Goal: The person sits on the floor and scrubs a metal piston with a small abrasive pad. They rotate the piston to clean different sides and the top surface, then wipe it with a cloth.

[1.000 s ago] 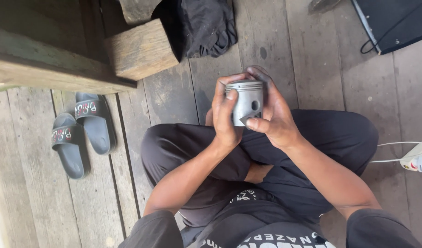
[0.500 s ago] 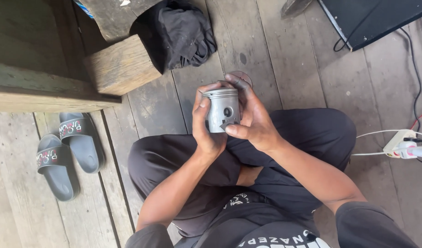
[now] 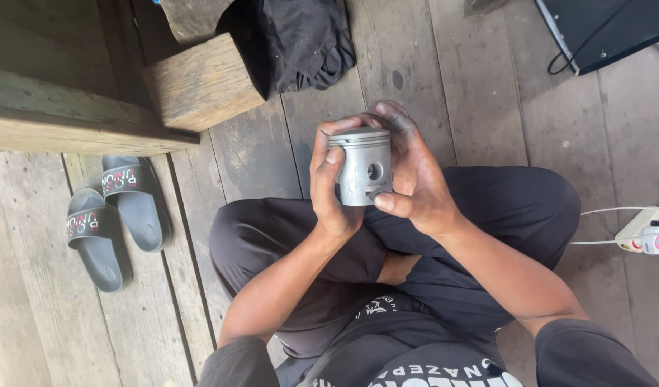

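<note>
Head view — both hands (image 3: 372,179) grip metal piston (image 3: 362,168).

Count: 1 metal piston (image 3: 362,166), held in my 2 hands, left hand (image 3: 329,188) and right hand (image 3: 415,179). 2 grey slide sandals (image 3: 118,218). 1 wooden block (image 3: 200,82). 1 black cloth bundle (image 3: 304,39). 1 white power strip (image 3: 645,229).

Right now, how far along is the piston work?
Done: the piston is out of any engine, bare, with its side pin hole empty. In hand: the left hand wraps its side while the right hand pinches the lower edge, both holding it above the crossed legs. Left: no pin, rod or tools show on the plank floor, so any refitting is not yet begun.
</note>
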